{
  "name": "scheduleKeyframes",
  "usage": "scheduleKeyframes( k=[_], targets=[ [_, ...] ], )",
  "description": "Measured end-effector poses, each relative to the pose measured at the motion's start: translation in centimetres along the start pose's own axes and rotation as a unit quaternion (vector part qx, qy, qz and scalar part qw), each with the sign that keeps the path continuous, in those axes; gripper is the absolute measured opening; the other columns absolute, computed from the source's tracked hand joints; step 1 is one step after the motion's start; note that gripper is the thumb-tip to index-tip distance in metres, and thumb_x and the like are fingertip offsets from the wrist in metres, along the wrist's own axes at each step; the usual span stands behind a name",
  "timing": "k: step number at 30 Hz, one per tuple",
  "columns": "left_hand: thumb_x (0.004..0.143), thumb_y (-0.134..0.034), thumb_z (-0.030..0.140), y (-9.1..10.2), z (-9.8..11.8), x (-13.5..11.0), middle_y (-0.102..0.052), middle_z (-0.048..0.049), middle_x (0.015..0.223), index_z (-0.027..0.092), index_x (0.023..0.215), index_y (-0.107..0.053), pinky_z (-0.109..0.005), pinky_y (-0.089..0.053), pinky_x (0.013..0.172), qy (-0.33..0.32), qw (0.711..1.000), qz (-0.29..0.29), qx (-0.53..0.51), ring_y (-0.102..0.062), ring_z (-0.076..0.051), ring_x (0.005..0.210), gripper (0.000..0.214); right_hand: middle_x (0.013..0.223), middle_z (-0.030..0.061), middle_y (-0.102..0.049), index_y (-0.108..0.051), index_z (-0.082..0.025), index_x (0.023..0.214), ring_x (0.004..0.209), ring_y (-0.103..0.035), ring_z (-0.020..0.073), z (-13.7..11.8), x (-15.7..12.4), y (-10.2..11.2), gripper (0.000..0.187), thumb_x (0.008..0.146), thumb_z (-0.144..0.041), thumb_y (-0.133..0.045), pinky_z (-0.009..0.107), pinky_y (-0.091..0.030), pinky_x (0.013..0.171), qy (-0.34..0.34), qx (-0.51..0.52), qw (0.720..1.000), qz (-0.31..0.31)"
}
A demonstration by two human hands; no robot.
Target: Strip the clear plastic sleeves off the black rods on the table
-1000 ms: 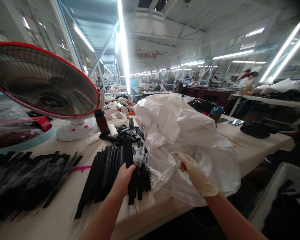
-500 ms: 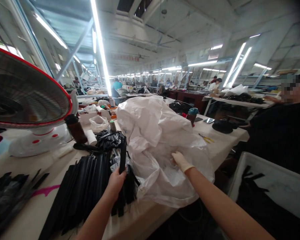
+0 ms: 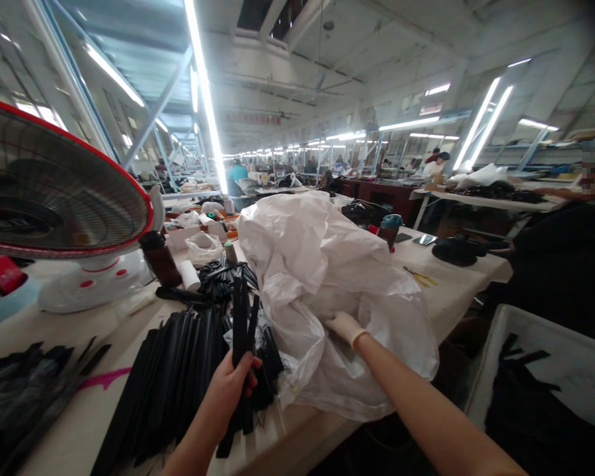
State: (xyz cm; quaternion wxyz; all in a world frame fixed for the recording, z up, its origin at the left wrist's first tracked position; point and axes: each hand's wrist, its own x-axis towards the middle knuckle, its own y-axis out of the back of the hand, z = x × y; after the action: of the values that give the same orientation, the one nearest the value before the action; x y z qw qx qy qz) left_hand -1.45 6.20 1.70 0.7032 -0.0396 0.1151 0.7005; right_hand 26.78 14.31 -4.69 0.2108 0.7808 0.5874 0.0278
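My left hand (image 3: 227, 390) is shut around several narrow black strips (image 3: 238, 322), which stand upright above my fist. Beneath it lies a large pile of long black strips (image 3: 166, 383) on the table. My right hand (image 3: 343, 328), in a cream glove, rests on the crumpled white woven plastic sack (image 3: 317, 297) and holds nothing that I can see. The sack is heaped at the table's edge, next to the strips, and hides the table behind it.
A red-rimmed electric fan (image 3: 54, 178) stands at the left, beside another black strip pile (image 3: 20, 390). A brown bottle (image 3: 159, 259), yellow-handled scissors (image 3: 420, 276) and a white bin of black pieces (image 3: 540, 370) are nearby. A seated person (image 3: 565, 277) is at the right.
My view has turned and tilted slightly since the earliest frame. My gloved right hand has moved left and lower on the sack. My left hand still grips the black strips.
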Motion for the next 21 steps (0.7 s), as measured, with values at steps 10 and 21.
scheduleKeyframes(
  k=[10,21],
  targets=[
    [0.067,-0.064,0.059,0.5,0.4,-7.2,-0.06,0.0021,0.054,0.016,0.077,-0.058,-0.019,-0.039,0.043,0.056,0.989,-0.134,-0.023,-0.049,-0.01,0.044,0.045,0.065,-0.004,-0.058,-0.058,-0.018,0.075,0.051,-0.051,0.0059,-2.8,-11.4,-0.5,0.026,0.065,-0.033,-0.078,0.018,-0.039,0.046,-0.095,0.368,0.91,-0.166],
    [0.064,-0.066,0.064,3.9,-0.9,-9.8,-0.06,0.0024,0.053,0.018,0.072,-0.058,-0.02,-0.037,0.041,0.071,0.991,-0.11,-0.01,-0.048,-0.01,0.042,0.047,0.068,-0.0037,-0.063,-0.063,-0.017,0.073,0.05,-0.048,0.0043,-5.2,-14.1,-4.9,0.031,0.057,-0.033,-0.084,0.017,-0.037,0.044,-0.042,0.47,0.866,-0.163]
  ],
)
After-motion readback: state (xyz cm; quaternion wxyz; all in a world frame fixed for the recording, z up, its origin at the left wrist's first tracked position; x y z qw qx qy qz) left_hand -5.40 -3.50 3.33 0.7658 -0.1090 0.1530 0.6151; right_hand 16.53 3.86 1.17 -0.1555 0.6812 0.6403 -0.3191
